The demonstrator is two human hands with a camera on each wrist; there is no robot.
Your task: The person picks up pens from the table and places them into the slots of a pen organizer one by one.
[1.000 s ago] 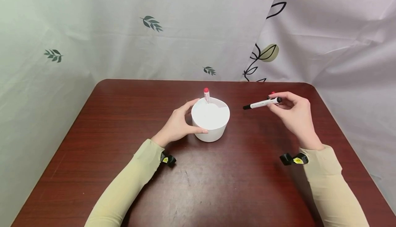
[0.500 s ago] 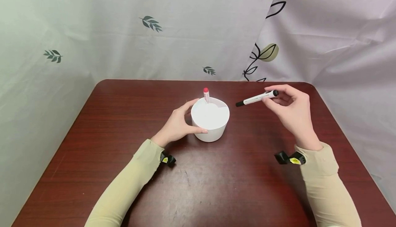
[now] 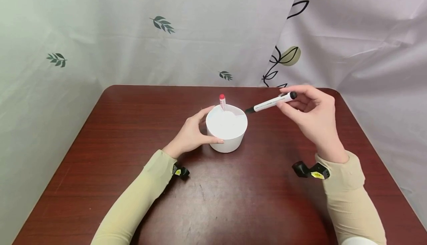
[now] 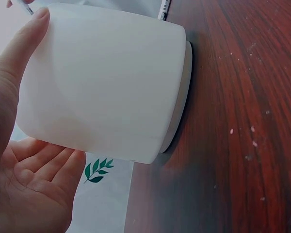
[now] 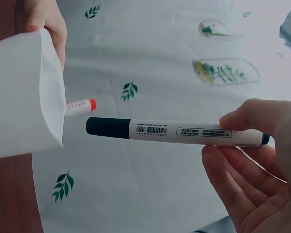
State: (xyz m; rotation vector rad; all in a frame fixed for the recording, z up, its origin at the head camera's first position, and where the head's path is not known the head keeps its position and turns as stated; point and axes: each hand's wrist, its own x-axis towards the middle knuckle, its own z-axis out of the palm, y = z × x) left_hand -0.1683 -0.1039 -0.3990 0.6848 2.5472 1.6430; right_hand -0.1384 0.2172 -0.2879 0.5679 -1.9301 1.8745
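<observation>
Marker [image 3: 267, 103] pinched thumb-to-fingers in right hand [image 3: 315, 119], just right of tub [image 3: 231, 144]; left hand [image 3: 189, 133], fingers and thumb spread wide, grips tub. I'd tip marker steeper over tub, left grip steady.

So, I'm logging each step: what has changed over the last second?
The right hand has carried the black-capped marker leftward, bringing its capped end closer to the white tub. Nothing was newly grasped or released. Unchanged: the left hand holding the white tub, and the red-capped marker sticking up from it.
</observation>
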